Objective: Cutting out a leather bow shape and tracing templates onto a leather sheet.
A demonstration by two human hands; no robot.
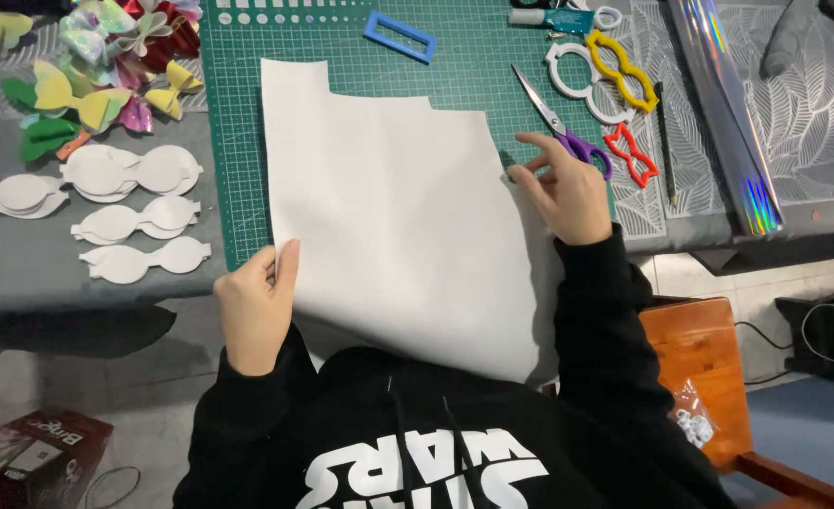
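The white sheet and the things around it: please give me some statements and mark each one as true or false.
1. Both hands are on the white sheet. True: the left hand pinches its lower left edge, and the right hand rests on its right edge.
2. The sheet lies on a red mat. False: it lies on a green cutting mat.
3. The scissors have purple handles and lie near the right hand. True.
4. The right hand holds the scissors. False: they lie on the mat, not in the hand.
5. White bow-shaped cutouts lie left of the mat. True.
6. The blue rectangular frame lies on the sheet. False: it lies on the mat, beyond the sheet.
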